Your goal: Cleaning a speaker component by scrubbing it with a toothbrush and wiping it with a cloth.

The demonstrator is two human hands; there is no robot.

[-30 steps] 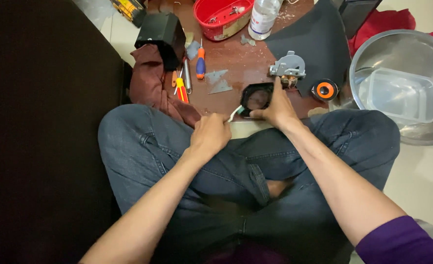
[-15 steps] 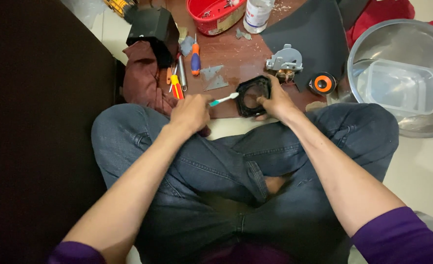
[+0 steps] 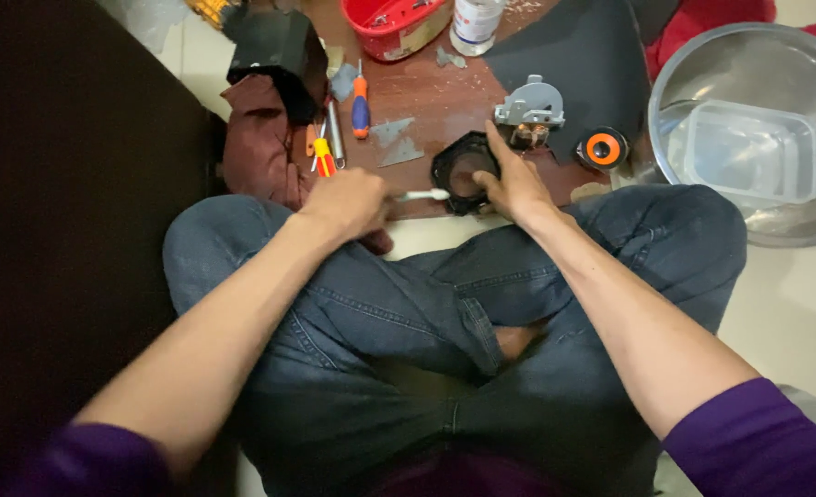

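Left hand (image 3: 348,204) fingers grip a white-tipped thin brush (image 3: 423,195); right hand (image 3: 511,181) fingers clasp the black ring-shaped plastic housing (image 3: 458,168) on the brown board (image 3: 426,92).

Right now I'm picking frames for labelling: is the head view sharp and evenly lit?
Head view: soft motion blur on the left hand and white brush; the black ring-shaped part under the right hand is dim; the left side is dark; mild glare on the steel bowl.

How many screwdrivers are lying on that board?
2 that I can see: a blue-and-orange screwdriver near the red tub, and a red-and-yellow screwdriver beside the left hand. More may hide under the dark cloth.
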